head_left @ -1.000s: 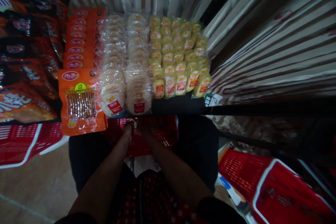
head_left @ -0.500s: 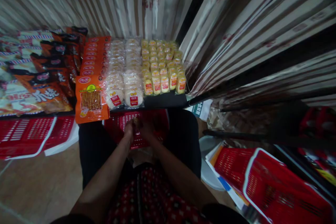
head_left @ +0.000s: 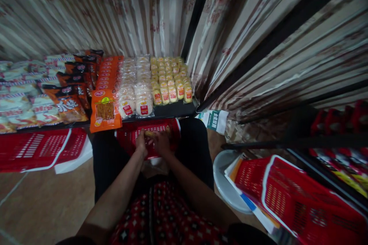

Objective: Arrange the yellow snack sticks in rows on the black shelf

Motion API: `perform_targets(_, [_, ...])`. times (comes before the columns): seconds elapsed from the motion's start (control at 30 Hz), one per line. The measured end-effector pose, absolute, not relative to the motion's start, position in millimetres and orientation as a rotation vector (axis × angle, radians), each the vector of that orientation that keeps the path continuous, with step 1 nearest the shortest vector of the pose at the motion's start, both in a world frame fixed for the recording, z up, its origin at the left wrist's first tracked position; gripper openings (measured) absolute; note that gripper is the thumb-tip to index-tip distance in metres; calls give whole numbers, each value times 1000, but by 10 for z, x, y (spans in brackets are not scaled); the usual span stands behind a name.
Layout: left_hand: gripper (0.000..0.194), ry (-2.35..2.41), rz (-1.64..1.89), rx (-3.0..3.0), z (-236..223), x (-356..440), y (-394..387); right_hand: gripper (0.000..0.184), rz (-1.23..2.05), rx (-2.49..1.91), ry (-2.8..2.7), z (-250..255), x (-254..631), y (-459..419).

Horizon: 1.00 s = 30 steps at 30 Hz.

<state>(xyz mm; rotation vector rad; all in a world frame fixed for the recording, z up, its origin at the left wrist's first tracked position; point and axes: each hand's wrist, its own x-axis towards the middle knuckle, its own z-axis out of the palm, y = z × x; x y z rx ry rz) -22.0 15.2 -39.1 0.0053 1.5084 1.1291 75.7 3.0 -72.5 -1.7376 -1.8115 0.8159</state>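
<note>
Both of my hands are over a red plastic basket between my legs. My left hand is closed on a small yellow-brown packet. My right hand meets it from the other side, its fingers curled at the packet's near end. A second yellow-brown packet shows just beyond the right hand; whether it lies in the basket or is held, I cannot tell. Dim light and blur hide the fingertips and the packets' print.
On the black shelf ahead stand rows of small yellow-wrapped cakes, round white crackers, orange snack bags and other bags. Red baskets flank me, one on the right by a grey stool. Curtains hang behind.
The view has shifted slightly, so the shelf goods sit lower. The packet between my hands shows more clearly, and a second one is now visible by the right hand.
</note>
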Motion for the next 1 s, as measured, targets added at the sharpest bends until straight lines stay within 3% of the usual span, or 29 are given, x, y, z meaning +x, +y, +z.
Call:
perform_targets(0.23, [7, 1401, 1159, 118, -305, -200, 40, 32, 671, -1691, -1795, -650, 822, -110])
perform_targets(0.43, [20, 1325, 1182, 214, -243, -145, -72, 38, 753, -1630, -1686, -528, 871, -109])
perform_targets(0.63, [31, 1290, 1216, 364, -264, -68, -120, 28, 872, -1630, -1439, -521, 889, -163])
perform_targets(1.0, [31, 1341, 1173, 515, -49, 66, -83, 26, 843, -1569, -1165, -472, 939, -176])
